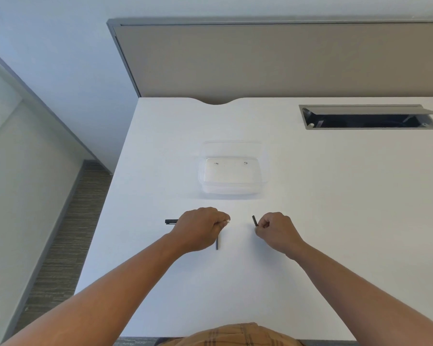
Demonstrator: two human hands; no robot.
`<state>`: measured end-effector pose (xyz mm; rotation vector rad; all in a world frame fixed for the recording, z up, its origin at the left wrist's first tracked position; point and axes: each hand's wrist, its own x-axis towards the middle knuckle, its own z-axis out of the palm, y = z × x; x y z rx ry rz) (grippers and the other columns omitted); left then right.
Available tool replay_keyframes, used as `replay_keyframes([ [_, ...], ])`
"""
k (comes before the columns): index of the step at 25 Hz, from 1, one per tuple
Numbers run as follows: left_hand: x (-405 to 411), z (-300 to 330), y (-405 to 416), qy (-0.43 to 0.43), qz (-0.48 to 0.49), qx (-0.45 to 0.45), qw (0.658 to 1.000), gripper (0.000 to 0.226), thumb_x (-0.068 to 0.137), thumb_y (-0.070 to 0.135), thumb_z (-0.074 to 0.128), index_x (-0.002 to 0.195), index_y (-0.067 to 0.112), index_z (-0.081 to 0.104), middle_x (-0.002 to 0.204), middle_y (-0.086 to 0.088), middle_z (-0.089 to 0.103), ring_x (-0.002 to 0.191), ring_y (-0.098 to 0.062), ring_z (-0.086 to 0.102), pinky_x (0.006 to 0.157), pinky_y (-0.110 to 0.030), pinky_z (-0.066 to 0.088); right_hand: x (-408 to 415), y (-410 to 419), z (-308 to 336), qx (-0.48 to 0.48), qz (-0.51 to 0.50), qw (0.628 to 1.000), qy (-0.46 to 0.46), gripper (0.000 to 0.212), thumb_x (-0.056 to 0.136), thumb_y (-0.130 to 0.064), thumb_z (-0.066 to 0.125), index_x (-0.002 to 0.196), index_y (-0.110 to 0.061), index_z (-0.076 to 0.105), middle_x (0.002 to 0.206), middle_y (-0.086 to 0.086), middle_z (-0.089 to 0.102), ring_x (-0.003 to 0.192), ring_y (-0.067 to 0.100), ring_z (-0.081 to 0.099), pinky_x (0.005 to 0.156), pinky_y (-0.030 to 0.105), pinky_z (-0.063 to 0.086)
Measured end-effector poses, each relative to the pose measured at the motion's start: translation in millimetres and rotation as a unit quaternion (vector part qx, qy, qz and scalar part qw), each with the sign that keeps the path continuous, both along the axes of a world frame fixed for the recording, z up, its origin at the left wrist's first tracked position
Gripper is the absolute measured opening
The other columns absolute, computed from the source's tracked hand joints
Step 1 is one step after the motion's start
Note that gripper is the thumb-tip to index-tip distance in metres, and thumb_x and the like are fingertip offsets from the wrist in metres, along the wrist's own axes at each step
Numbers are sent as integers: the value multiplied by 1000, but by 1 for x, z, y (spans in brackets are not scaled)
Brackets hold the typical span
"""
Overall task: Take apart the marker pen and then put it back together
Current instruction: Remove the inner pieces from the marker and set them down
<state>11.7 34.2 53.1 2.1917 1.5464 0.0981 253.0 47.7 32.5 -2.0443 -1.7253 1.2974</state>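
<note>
At a white tabletop (pixel 310 221), a person in a plaid shirt works w/ bare forearms stretched fwd, the marker pen evidently already in pieces — the take-apart half looks largely done, reassembly not yet begun, judging by how the parts lie scattered. Nearest, a thin dark rod (pixel 217 243), prob. the ink core, lies on the tabletop pointing toward the viewer, its far end hidden under the left hand (pixel 200 227). That hand's grip is curled closed, fingertips pressed together; whether it pinches anything can't be told. Just left of it a black piece (pixel 171 221), poss. the cap or barrel end, pokes out sideways from behind the knuckles. Well apart to the right, the right hand (pixel 276 228) pinches a short dark tube (pixel 254 220) between thumb and fingers, tilted up off the surface. All parts look slim, matte black, undamaged as far as visible. Beyond the hands sits a clear plastic tray (pixel 264 171), nothing pen-like seen in it; farther back, an open cable hatch (pixel 368 117) and a grey partition (pixel 260 61).
</note>
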Motion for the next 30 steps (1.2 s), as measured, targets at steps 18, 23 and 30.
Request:
replay_keyframes([
  [18,-1,-9,4,-55,56,-49,996,30,98,49,31,85,33,53,90,2,67,86,-17,59,74,-35,52,-12,13,-18,-32,43,994,-94,17,76,-27,63,68,-14,55,66,3,58,60,23,51,57,30,40],
  [23,0,-1,9,-173,126,-154,965,26,103,36,47,114,30,71,108,20,69,94,7,60,79,-15,46,-10,10,-18,-31,32,996,-82,28,75,-37,68,65,-17,51,62,-3,55,56,19,50,52,28,37],
  [30,5,25,16,-411,319,-362,774,23,101,9,47,115,9,64,85,-9,57,64,-18,58,59,-27,54,-6,2,-8,96,59,991,-71,22,77,-37,69,70,-26,51,64,-10,61,57,11,52,56,34,47],
])
